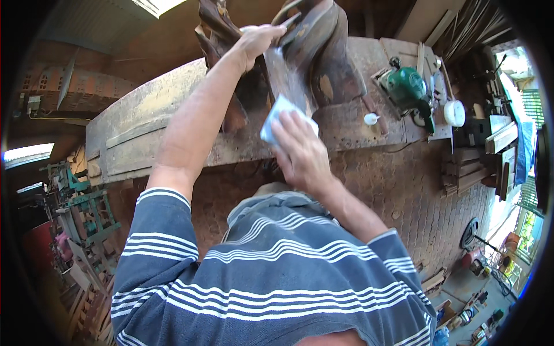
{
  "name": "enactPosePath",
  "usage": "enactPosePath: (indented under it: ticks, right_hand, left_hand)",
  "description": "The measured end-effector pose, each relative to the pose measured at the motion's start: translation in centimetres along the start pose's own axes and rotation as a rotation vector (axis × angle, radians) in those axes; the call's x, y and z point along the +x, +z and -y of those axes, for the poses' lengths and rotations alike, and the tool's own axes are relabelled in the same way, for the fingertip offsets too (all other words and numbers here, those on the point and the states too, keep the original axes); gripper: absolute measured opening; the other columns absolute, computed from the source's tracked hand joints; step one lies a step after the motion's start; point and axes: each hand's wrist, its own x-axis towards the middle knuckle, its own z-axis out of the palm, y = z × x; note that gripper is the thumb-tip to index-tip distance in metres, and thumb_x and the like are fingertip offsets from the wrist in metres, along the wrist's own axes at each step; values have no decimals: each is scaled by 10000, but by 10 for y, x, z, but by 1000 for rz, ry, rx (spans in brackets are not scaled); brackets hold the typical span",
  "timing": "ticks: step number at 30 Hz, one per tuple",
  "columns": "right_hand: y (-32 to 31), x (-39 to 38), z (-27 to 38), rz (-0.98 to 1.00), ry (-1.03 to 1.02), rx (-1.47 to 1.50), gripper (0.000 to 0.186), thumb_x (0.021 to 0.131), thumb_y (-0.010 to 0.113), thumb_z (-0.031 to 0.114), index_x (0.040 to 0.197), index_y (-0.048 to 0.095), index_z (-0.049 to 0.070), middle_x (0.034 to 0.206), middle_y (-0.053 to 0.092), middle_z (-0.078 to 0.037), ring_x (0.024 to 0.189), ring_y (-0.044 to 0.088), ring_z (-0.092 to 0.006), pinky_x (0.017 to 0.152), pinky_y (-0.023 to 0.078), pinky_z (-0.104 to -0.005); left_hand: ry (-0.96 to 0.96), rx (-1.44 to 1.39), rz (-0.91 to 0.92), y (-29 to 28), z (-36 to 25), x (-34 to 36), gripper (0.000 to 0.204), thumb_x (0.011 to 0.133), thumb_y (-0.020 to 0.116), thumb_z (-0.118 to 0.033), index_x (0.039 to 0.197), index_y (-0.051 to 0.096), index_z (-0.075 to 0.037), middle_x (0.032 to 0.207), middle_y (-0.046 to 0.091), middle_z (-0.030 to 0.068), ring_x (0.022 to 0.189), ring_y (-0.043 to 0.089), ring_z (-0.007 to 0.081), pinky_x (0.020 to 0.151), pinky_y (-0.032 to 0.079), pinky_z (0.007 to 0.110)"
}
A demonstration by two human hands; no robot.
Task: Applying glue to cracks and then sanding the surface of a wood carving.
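Leans over a worn wooden workbench [138,106] in a dark blue shirt [277,265] with white stripes. Reaches forward with the left hand [258,42] to the upper part of a dark carved wooden piece [337,57], with fingers extended and close together on the wood; cannot tell the hold of the thumb. Lays the right hand [303,150] over a folded pale blue cloth [279,108], with fingers nearly straight, close together and pointing away from the body; cannot tell any pinch underneath. Covers with that cloth the near end of a paler section [291,81] between darker, curving lobes. Has the carving at the middle of the bench, extending from near the front edge out past the top of the view. Has, to its right, a green power tool [407,86], a small white round piece [371,119] just beside a brown stick, and farther right a white disc-shaped thing [454,113]. Stands over block paving [392,202], with stacked timber [461,167] and a blue tarpaulin [525,150] off to the right and green metal frames [92,216] well apart on the left.
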Motion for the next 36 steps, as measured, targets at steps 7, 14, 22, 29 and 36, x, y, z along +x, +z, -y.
enactPosePath:
  ticks: [7,14,22,29,36]
  right_hand:
    - [6,97,-29,4,105,-28,726,957,708,288,1524,491,-110,1583,470,-373,1504,432,-508,1278,325,-506]
    - [-6,47,-2,96,106,-10,727,877,743,156,1519,512,-95,1556,510,-357,1489,466,-492,1273,346,-505]
    - [9,95,-27,-1,137,-54,708,884,765,215,1468,550,-122,1483,585,-342,1389,539,-494,1228,388,-498]
    - [32,146,-42,-117,71,-70,562,939,605,127,1416,543,-163,1444,567,-404,1379,527,-544,1216,394,-543]
    - [9,81,-24,97,86,140,584,920,548,28,1490,542,-99,1554,503,-370,1510,431,-508,1292,308,-523]
  left_hand:
    - [-32,-353,194,10,-14,-6,321,948,797,-358,1000,775,-42,958,704,20,972,626,129,880,500,342]
    - [-10,60,45,-9,-6,20,412,876,856,-415,1111,817,-80,1013,734,47,995,622,160,888,488,367]
    - [-82,53,134,-1,-20,19,502,901,837,-467,1192,799,-59,1149,756,58,1053,656,178,957,500,362]
    - [-186,-347,321,-20,32,76,453,1029,731,-456,1190,789,-37,1110,793,52,866,720,143,785,582,369]
    - [591,713,-29,-27,62,70,318,1050,609,-354,1257,752,-159,1084,748,160,1015,734,297,892,554,407]
